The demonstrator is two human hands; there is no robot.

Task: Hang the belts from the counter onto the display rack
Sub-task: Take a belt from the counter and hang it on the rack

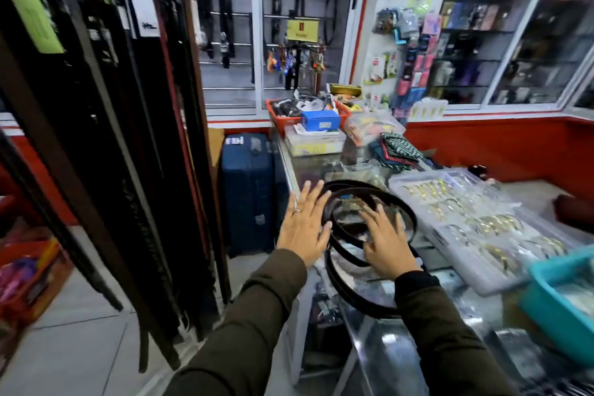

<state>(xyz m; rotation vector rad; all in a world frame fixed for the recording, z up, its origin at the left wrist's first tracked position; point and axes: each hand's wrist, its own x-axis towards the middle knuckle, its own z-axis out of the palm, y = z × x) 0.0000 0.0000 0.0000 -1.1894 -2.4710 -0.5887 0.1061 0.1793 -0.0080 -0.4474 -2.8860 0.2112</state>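
Several dark belts [408, 219] lie in loose coils on the glass counter [302, 173]. My right hand [385, 241] hovers over the coils with fingers spread, holding nothing. My left hand [305, 225], a ring on one finger, is flat and open at the coils' left edge, beside the counter's side. The display rack [106, 125] fills the left of the view, with many dark belts hanging from it down toward the floor.
A blue suitcase [247, 190] stands between rack and counter. Clear trays of gold buckles [475, 222] sit right of the coils, a teal bin [559, 299] nearer me. A red basket [283, 116] and boxes crowd the counter's far end. An orange crate [32, 283] sits on the floor at left.
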